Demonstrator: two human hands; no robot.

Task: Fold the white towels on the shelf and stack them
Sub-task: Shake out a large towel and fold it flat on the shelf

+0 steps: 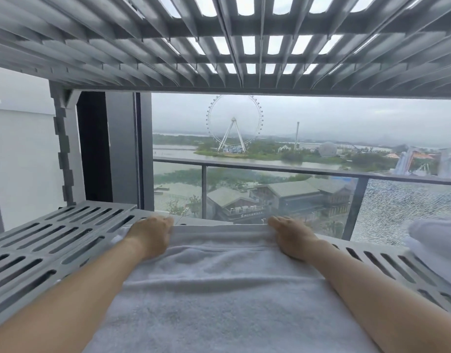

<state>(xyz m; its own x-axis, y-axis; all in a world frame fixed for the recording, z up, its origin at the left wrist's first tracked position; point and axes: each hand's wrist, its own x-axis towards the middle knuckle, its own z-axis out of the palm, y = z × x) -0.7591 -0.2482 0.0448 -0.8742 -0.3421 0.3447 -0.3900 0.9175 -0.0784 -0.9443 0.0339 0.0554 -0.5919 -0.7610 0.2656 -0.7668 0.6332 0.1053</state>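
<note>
On the grey slotted plastic shelf [53, 240], the left hand [149, 235] grips the far edge of a spread white terry towel [224, 289], fingertips hidden; the right hand [293, 236] grips likewise. Another bunched white towel [435, 235] sits far right, cut off by the frame.

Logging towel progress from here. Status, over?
Both gripping: left hand and right hand on far edge of white towel. It lies spread out on shelf. The second towel, bunched at right, is clear of hands.
</note>
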